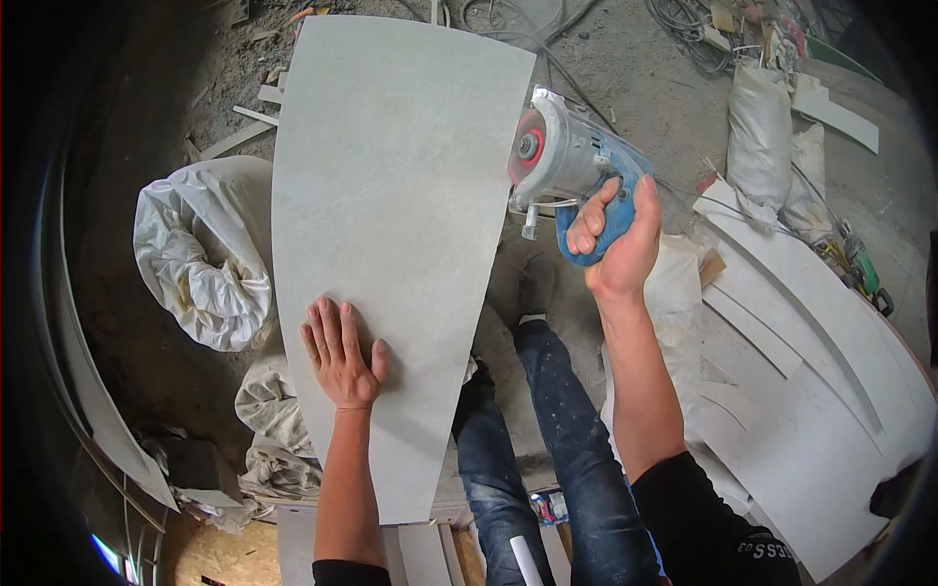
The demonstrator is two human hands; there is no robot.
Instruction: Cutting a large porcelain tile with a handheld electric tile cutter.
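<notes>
A long pale grey tile slab (401, 166) lies in front of me, running away from my body. On its lower left part my left hand (344, 356) rests flat, fingers stretched out. My right hand (620, 225) is wrapped round the blue handle of a handheld circular saw (576, 156). The saw's red-ringed disc (528, 146) stands at the slab's right edge, its guard above and beside it. Whether the disc touches the edge or spins, I cannot tell.
White sacks (210, 249) stand left of the slab. More white sacks (759, 132) and a green power tool (860, 264) are at the right. Large white sheets and offcut strips (782, 430) lie at lower right. Cables (684, 29) cross the dusty floor at the far side.
</notes>
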